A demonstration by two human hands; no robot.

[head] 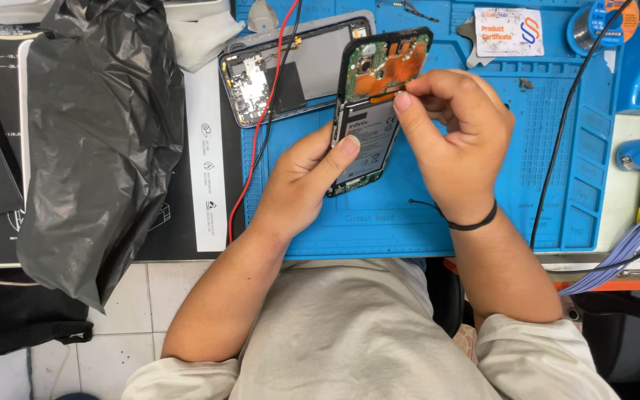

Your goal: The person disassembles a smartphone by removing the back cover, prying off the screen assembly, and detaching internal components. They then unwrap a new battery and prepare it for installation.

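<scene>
Left hand (301,178) grasps the opened phone (375,104) at frame centre; right hand (453,126) pinches its orange cover (390,70) edge.

The workbench (635,259) carries a blue repair mat (409,222) over its middle and right. On the mat lie a second opened phone frame (290,70) at the upper left, a white card (509,32) at the top, and a solder reel (601,22) at the upper right corner. A red wire (261,126) and a black wire (561,126) run across the mat. Left of the mat lies a white paper strip (205,163) on a dark sheet (179,237). A black plastic bag (101,141) covers the left side, hanging past the front edge.
</scene>
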